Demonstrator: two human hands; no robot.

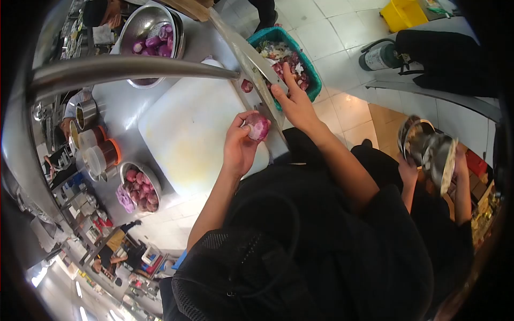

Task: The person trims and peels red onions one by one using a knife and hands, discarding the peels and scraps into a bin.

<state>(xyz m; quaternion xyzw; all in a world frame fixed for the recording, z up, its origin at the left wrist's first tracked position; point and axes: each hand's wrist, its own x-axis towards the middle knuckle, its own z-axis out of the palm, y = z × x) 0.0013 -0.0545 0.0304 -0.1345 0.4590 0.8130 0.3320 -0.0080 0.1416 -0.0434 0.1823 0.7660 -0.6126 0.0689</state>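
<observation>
My left hand (241, 142) holds a red onion (258, 127) with its fingers around it, over the near edge of a white cutting board (187, 128). To its right, my right hand (297, 107) grips a knife (262, 65), with the index finger stretched out near the blade; the handle is mostly hidden. Below the knife is a teal bin (316, 83) containing onion skins and scraps. A small onion piece (247, 85) lies by the board. Purple onions (160, 41) sit in a metal colander (130, 35). Reddish onions (140, 187) fill another metal bowl (156, 179).
A metal rail (134, 68) crosses above the steel table (115, 93). Containers with orange rims (113, 151) stand at the left. Close by on the right, another person's hands (408, 170) hold metal cookware (436, 152). A fire extinguisher (379, 58) and yellow bucket (404, 15) are beyond.
</observation>
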